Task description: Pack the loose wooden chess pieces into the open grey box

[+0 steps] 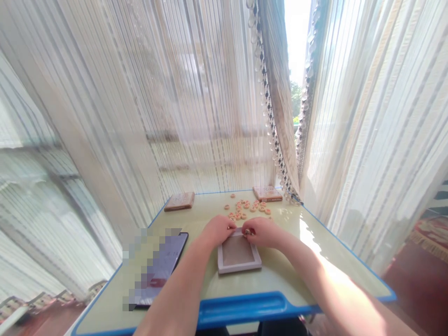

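Observation:
A shallow box with a pale rim and a brownish floor lies on the table in front of me. Over its far left corner is my left hand, fingers curled together; a small pale edge shows at the fingertips, too small to name. At the far right corner my right hand pinches a small round game piece, partly covered by the fingers. Just beyond both hands, several round wooden game pieces with dark markings are scattered, like Chinese chess pieces.
Two flat brown boxes sit at the table's far edge, one at left and one at right. A tablet, partly pixelated, lies beside my left forearm. The table has a blue edge with a molded tray. Curtains hang behind.

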### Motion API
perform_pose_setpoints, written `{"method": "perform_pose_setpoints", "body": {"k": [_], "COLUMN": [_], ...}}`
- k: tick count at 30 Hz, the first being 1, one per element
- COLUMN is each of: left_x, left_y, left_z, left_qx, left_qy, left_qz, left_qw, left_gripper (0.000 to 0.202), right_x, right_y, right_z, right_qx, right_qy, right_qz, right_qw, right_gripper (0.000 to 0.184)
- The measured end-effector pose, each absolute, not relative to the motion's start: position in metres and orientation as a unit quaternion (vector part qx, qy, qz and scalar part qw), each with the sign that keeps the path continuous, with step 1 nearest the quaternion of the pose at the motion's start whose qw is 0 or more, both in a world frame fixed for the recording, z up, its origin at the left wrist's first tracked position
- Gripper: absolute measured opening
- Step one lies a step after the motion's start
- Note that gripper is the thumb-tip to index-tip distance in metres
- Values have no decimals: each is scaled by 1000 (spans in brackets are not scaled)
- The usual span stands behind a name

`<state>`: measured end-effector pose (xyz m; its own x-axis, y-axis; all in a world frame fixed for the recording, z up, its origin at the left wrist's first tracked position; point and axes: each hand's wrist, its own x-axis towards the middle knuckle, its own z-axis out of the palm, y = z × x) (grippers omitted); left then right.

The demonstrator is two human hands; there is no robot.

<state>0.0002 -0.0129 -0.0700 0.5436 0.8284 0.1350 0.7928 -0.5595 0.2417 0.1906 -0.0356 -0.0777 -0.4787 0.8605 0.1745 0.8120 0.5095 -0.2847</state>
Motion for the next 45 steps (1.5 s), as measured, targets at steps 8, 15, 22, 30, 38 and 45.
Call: {"method": "perform_pose_setpoints", "body": {"k": [8, 15, 22, 30, 38, 45], "left_x": [0, 2, -3, -6, -3, -6], "left_y": [-11, 4, 34, 32, 30, 25], "left_z": [-73, -81, -89, -92, -94, -90], "left_qx": [871, 813, 806, 801, 840, 812], "left_qy": [464, 529, 545, 540, 502, 528], "left_qz": [137, 234, 229, 211, 178, 224], "left_qw": [84, 71, 36, 147, 103, 107], "left_gripper": [22, 29, 58, 90, 61, 64], "right_x": [194, 198, 200, 194, 198, 201], "right_y": [-36, -28, -22, -23, -21, -23], "right_z": [-76, -78, -77, -83, -82, -79], "right_qx": [-476, -503, -529, -512, -517, -507], "right_qy": [-858, -830, -804, -823, -817, -824], "right_qz": [88, 71, 97, 84, 76, 68], "right_qw": [170, 231, 253, 233, 245, 242], "right_gripper": [22, 22, 33, 41, 42, 39]}}
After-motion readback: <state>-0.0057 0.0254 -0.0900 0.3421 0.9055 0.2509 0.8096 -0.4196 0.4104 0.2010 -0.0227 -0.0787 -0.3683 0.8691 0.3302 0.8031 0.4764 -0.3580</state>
